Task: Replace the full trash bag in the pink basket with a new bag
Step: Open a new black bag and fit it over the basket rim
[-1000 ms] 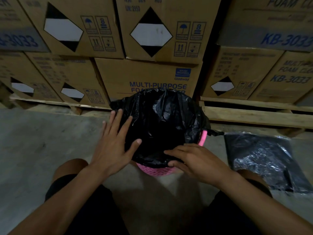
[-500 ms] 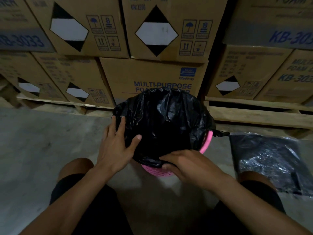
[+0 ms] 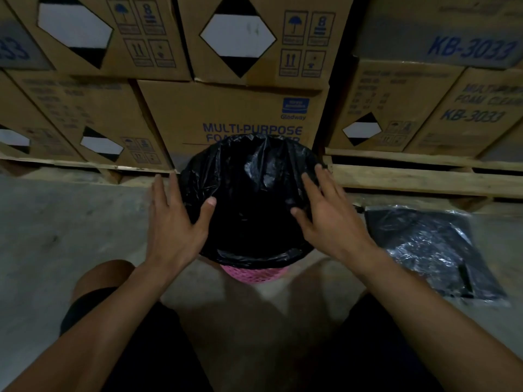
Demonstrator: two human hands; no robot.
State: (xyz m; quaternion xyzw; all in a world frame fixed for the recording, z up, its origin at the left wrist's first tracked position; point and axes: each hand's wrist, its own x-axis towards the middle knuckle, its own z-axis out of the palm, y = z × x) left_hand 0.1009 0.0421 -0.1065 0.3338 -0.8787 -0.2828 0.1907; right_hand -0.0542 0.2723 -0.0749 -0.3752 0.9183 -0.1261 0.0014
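Shifted from the near rim, right hand [image 3: 331, 222] joins left hand [image 3: 172, 224], fingers spread, flanking the black bag [image 3: 254, 199] lining the pink basket [image 3: 254, 274], suggesting fitting nears completion.

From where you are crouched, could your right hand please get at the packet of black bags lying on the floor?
Probably yes. The right hand is open on the black bag over the pink basket, holding nothing, and the packet of bags lies just to its right on bare concrete floor, with nothing between.

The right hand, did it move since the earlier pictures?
Yes. The right hand went from the near rim of the pink basket to the black bag's right side, fingers spread toward the cardboard boxes.
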